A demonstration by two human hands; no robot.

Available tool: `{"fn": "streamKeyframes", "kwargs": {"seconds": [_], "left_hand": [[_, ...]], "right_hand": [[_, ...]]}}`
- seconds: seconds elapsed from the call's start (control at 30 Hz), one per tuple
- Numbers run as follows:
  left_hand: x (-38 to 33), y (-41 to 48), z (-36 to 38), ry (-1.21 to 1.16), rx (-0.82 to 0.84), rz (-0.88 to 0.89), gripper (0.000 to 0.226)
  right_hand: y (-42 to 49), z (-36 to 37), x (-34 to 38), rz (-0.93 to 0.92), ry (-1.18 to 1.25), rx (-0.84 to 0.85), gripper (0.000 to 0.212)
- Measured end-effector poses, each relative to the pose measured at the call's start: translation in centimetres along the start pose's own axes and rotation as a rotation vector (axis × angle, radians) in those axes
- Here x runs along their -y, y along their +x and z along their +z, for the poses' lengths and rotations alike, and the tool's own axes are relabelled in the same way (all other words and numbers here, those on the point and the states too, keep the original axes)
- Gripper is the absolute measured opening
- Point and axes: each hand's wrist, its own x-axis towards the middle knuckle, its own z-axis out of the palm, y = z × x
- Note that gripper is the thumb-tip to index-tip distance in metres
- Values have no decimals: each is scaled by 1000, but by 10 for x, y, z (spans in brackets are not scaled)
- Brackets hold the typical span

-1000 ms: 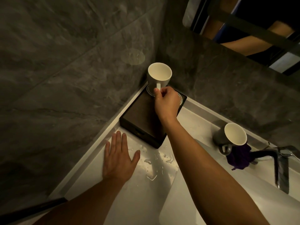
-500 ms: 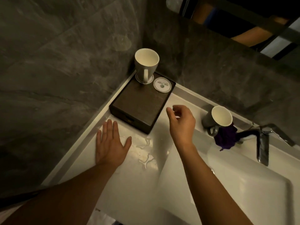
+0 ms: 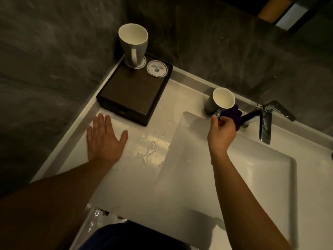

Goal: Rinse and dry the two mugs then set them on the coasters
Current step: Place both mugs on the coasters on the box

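Since half a second ago, the right hand (image 3: 222, 131) has been carried across to the grey mug (image 3: 220, 101), whose handle (image 3: 217, 112) is pinched between thumb and curled fingers. A purple cloth (image 3: 234, 114) lies just beyond those fingertips. The left hand (image 3: 104, 139) is laid flat on the counter (image 3: 126, 177), fingers straight and together, thumb spread. Well beyond its fingertips the white mug (image 3: 133, 44) is seated upright on the first coaster (image 3: 142, 64), with the second coaster (image 3: 157, 68) just beside it.

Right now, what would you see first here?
A white mug stands on a coaster on the dark box in the corner, a bare coaster beside it. The right hand pinches the handle of a grey mug by the tap. The left hand lies flat on the wet counter.
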Motion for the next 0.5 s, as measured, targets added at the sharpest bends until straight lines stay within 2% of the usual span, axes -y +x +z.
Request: {"fn": "streamKeyframes", "kwargs": {"seconds": [0.1, 0.33, 0.5], "left_hand": [[0, 0, 1, 3, -7, 5, 90], [0, 1, 4, -2, -11, 1, 90], [0, 1, 2, -2, -12, 11, 90]], "right_hand": [[7, 2, 3, -26, -17, 42, 32], [20, 2, 5, 52, 69, 113, 21], [25, 0, 9, 228, 220, 137, 20]]}}
